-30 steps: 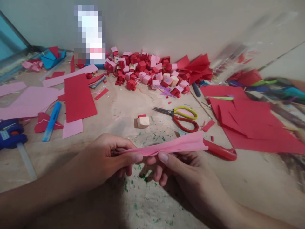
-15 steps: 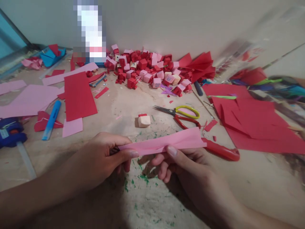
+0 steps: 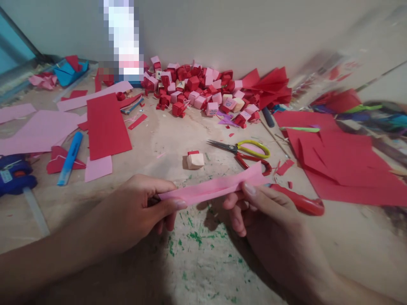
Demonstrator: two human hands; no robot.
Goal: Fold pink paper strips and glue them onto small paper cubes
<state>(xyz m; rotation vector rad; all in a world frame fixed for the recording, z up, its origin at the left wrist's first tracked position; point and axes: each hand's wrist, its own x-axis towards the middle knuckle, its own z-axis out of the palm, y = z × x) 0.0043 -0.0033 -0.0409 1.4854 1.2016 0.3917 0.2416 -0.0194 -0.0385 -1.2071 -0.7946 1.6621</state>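
Note:
A strip of pink paper (image 3: 213, 186), creased lengthwise, stretches between my two hands above the table. My left hand (image 3: 149, 207) pinches its left end between thumb and fingers. Near the strip's right end, my right hand (image 3: 263, 212) grips it with the thumb on top and fingers beneath; the end beyond the thumb sticks up. Just past the strip lies a small cream block (image 3: 195, 160) with a red part behind it. Scissors (image 3: 235, 148) with one yellow and one red handle lie to its right. A red-handled tool (image 3: 300, 199) is partly hidden behind my right hand.
Many small red and pink paper-covered blocks (image 3: 193, 91) are heaped against the wall. Red paper sheets (image 3: 343, 165) lie at right. On the left are a red paper rectangle (image 3: 108, 127), a blue marker (image 3: 70, 156), pink paper (image 3: 41, 129) and a blue glue gun (image 3: 14, 176).
My right hand has slid rightward along the pink strip towards its end, which now tilts up more. My left hand keeps its pinch. The view has shifted slightly.

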